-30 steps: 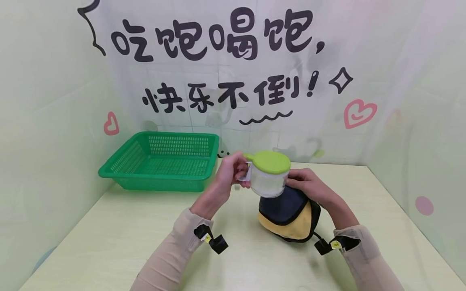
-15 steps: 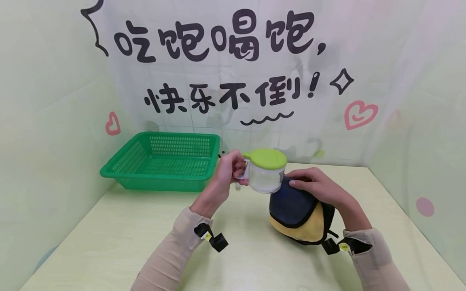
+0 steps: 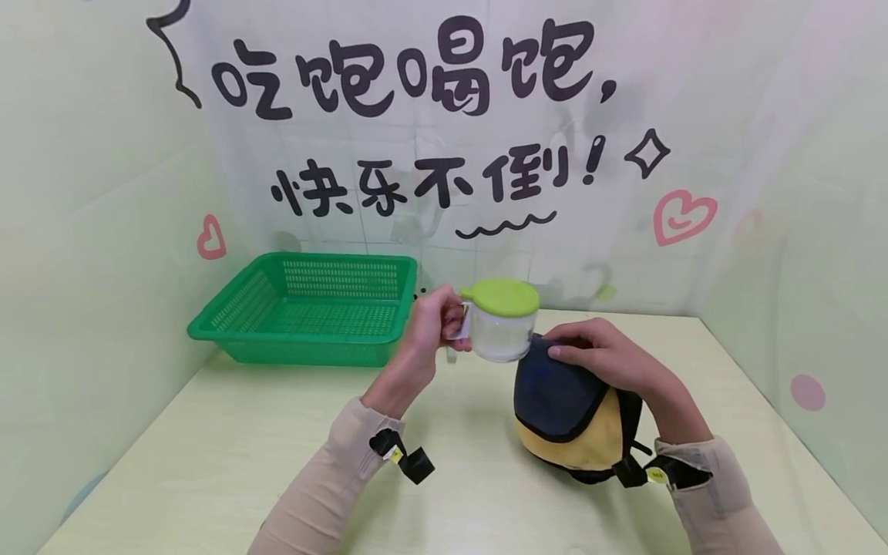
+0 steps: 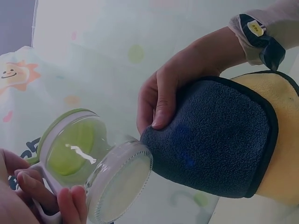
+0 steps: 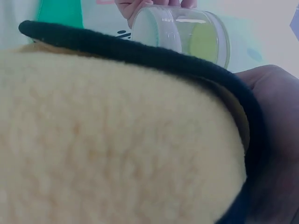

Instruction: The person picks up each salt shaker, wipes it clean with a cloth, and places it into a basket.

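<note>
In the head view my left hand [image 3: 432,320] grips the white handle of a clear seasoning jar [image 3: 501,336], held above the table. A green lid [image 3: 505,297] covers its top, and its glass looks see-through. My right hand [image 3: 610,356] pinches a navy and yellow fleece cleaning cloth [image 3: 555,389] with dark edging, thumb on the navy side. The cloth hangs in folds below that hand. In the left wrist view the cloth's corner meets the jar near its base [image 4: 124,182]. Yellow fleece [image 5: 117,140] fills most of the right wrist view and hides part of the right hand.
A green plastic basket [image 3: 305,351] with slotted walls stands at the back left of the pale wooden table [image 3: 277,439]. A printed curtain [image 3: 590,231] with large dark characters and pink hearts closes off the back and sides.
My right hand has shifted right with the cloth, uncovering more of the jar's side. The jar in my left hand has risen slightly and moved a little left.
</note>
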A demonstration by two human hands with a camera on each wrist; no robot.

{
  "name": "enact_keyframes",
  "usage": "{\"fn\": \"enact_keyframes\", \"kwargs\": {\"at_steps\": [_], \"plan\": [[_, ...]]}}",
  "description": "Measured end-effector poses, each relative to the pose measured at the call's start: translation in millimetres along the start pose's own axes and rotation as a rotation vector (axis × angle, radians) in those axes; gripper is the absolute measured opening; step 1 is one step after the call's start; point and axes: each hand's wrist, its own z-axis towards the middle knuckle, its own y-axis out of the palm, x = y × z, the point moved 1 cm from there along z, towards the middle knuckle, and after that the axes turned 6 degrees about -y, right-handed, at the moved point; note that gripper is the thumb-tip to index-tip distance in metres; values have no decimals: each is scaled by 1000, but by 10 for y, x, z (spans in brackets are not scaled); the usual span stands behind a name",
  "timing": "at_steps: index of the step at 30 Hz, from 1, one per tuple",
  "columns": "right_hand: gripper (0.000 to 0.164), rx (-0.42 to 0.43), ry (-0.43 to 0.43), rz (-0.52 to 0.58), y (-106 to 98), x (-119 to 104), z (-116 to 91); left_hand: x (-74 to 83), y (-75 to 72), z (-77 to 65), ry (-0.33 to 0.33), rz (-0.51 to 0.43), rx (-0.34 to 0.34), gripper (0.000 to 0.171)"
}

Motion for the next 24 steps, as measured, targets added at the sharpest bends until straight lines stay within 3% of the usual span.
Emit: {"fn": "enact_keyframes", "kwargs": {"at_steps": [13,24], "plan": [[22,2,-27,-27,11,-126,-15,25,93,-41,23,30,45,29],[22,28,-73,-64,141,-152,56,7,167,-48,27,79,103,26]]}}
